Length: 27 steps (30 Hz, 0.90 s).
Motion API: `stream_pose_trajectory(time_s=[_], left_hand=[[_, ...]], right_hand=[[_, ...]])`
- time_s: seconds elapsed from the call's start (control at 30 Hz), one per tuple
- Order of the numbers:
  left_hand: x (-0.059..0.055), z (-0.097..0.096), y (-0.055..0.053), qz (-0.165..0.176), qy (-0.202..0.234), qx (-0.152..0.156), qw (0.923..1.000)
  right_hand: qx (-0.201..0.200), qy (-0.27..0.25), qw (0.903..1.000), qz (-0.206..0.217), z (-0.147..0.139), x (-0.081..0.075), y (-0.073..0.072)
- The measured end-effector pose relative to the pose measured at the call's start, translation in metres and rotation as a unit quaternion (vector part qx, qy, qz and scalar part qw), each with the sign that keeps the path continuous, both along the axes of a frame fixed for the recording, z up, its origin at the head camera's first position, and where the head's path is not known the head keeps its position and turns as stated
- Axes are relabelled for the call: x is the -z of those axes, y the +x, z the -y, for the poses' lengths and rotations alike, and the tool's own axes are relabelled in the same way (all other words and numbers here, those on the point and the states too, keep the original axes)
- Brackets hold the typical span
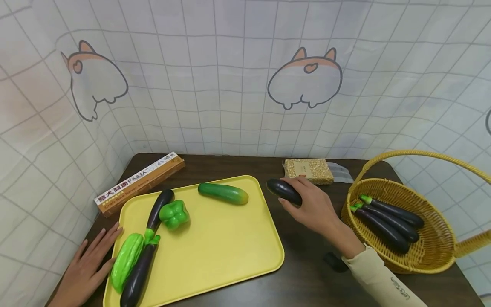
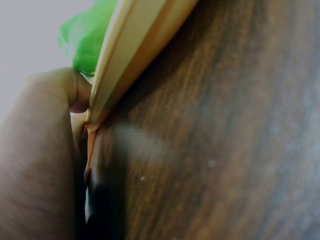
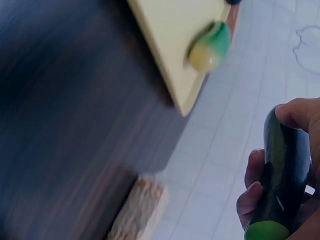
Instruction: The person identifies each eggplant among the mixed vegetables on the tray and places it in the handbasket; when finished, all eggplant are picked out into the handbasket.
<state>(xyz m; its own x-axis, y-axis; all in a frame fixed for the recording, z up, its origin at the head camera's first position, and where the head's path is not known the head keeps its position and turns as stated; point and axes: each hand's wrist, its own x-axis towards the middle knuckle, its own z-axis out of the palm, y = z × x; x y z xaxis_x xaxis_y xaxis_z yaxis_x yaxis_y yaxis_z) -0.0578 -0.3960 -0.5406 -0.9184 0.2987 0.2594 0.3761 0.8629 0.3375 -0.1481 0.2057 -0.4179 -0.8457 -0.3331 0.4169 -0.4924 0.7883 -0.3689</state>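
Observation:
My right hand (image 1: 312, 204) grips a dark eggplant (image 1: 284, 191) above the table, between the tray and the basket. In the right wrist view, thumb and fingers wrap that eggplant (image 3: 282, 170), its green end low. My left hand (image 1: 90, 260) rests at the left edge of the yellow tray (image 1: 218, 247), fingers extended, thumb at the rim. On the tray lie two eggplants (image 1: 140, 275), a light green bitter melon (image 1: 127, 260), a green bell pepper (image 1: 174, 214) and a green cucumber (image 1: 223, 193) with a yellowish tip.
A wicker basket (image 1: 441, 221) with a tall handle stands at the right, holding several eggplants (image 1: 387, 224). A pasta box (image 1: 140, 183) lies behind the tray's left corner. A bag of beige grains (image 1: 308, 170) lies at the back. A small dark object (image 1: 335, 262) sits near my right forearm.

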Motion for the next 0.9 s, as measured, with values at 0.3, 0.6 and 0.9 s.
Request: stream_pose_trajectory(time_s=[0.3, 0.6, 0.9], left_hand=[[-0.002, 0.001, -0.001, -0.002, 0.005, 0.005, 1.0000], [-0.001, 0.000, 0.001, -0.008, 0.014, 0.012, 0.9998], [0.004, 0.004, -0.001, -0.009, 0.007, 0.013, 0.9998]], right_hand=[[0.019, 0.038, 0.9989, -0.018, -0.047, -0.005, 0.004], [0.041, 0.040, 0.9982, -0.016, -0.086, -0.018, 0.013], [0.059, 0.061, 0.9961, -0.024, -0.123, -0.024, 0.020]])
